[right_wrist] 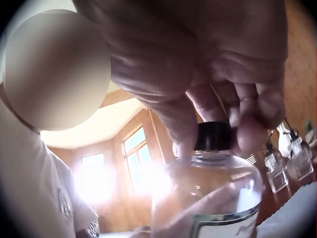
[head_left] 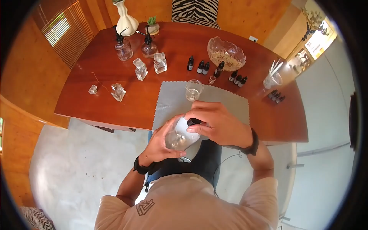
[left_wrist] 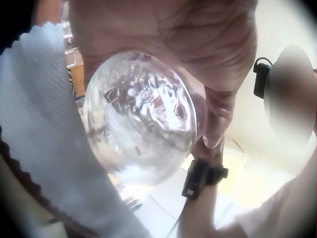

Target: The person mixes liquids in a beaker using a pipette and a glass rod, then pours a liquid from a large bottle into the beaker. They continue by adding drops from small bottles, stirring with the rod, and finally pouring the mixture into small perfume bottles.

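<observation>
Over the person's lap, at the front edge of the table, the left hand [head_left: 158, 141] grips a clear bottle [head_left: 176, 141] with a pale label. The bottle is tilted in the head view, and its round base [left_wrist: 141, 119] faces the left wrist camera. Fingers and thumb of the right hand [head_left: 224, 123] pinch the black cap [right_wrist: 213, 136], which sits on the bottle's neck in the right wrist view. Just beyond the hands, a glass beaker [head_left: 194, 92] stands on a grey cloth [head_left: 167, 101] with a zigzag edge.
Several small black dropper bottles [head_left: 190, 63] stand behind the cloth, near a glass bowl [head_left: 226, 50]. Square glass bottles [head_left: 140, 69] and pump bottles [head_left: 124, 50] are at the left, by a white vase [head_left: 126, 19]. A cup [head_left: 272, 81] with white sticks is at the right.
</observation>
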Demonstrator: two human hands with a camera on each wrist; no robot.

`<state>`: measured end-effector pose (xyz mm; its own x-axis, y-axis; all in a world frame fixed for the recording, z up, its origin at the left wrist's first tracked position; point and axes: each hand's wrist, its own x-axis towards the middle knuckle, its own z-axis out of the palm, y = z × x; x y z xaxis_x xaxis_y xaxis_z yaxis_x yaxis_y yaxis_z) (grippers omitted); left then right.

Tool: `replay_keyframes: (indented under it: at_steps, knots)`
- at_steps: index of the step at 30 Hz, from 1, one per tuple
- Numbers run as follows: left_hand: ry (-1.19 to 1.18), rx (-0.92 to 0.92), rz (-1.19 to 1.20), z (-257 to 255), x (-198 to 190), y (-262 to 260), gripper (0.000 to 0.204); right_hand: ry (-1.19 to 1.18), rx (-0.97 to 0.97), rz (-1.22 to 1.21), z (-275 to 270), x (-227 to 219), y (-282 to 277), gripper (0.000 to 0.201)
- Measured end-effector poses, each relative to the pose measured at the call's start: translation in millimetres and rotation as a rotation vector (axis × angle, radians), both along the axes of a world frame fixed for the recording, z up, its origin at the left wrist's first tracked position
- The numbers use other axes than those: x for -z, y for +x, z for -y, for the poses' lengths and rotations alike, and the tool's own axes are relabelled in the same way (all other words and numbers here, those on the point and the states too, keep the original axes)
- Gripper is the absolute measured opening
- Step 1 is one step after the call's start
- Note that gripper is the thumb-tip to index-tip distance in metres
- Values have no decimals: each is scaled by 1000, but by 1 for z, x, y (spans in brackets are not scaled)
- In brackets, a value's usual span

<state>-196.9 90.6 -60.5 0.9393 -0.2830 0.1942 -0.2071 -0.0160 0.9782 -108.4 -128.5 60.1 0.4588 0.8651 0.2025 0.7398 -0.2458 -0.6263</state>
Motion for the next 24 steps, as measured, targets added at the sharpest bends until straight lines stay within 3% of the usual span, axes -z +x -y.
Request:
replay_keyframes:
  at_steps: [5, 9, 11, 12, 14, 16, 19, 22, 24]
  knots:
    - [-252, 131, -218, -2, -3, -5, 112, 247, -180, -7, 5, 3, -1, 22]
    - [-356, 398, -425, -9, -7, -4, 123, 368, -287, -107, 10, 8, -4, 19]
    - [-348, 553, -486, -15, 9, -1, 127, 419, -344, -152, 15, 5, -4, 19]
    - [-456, 650, -508, -14, 16, 0, 127, 444, -371, -172, 20, 2, -3, 19]
    - [-438, 641, -485, -14, 25, -3, 127, 515, -247, -178, 37, -10, -2, 18]
    - [-469, 556, -429, -17, 19, -2, 124, 684, -91, -143, 47, -1, 2, 21]
    - [-329, 214, -202, -34, -2, 11, 116, 823, 256, -194, 60, 40, 14, 22]
    - [29, -66, 2, -42, -33, 33, 107, 759, 534, -399, 69, 83, 12, 20]
    - [329, -165, 90, -38, -44, 43, 103, 746, 585, -492, 72, 108, 11, 19]
